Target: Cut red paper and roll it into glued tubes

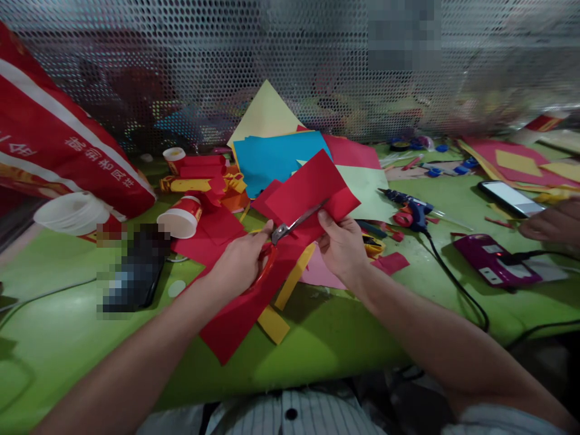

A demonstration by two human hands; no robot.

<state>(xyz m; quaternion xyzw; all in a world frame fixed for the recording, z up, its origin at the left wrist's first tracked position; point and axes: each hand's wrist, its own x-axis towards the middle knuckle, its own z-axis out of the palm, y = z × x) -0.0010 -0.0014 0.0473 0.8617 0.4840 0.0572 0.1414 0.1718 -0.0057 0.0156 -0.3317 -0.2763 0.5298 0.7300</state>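
Red-handled scissors [267, 266] are in my left hand [240, 260], whose fingers are closed round the handles. Their blades lie along a red paper sheet [308, 187]. On the sheet's right side, my right hand [342, 248] pinches it, thumb on top. A long red paper piece [231, 332] slants beneath the scissors toward the table's front edge. Yellow strips [274, 325] and pink paper [324, 272] lie beneath my hands. Behind them are blue sheets [276, 154] and a pale yellow sheet [267, 109].
Left are paper cups [181, 217], a dark phone [136, 272] and a large red bag [77, 133]. Right are a blue glue gun [414, 208], a purple power strip [493, 260], a lit phone [510, 199] and another person's hand [555, 223]. A perforated metal panel [181, 60] stands behind.
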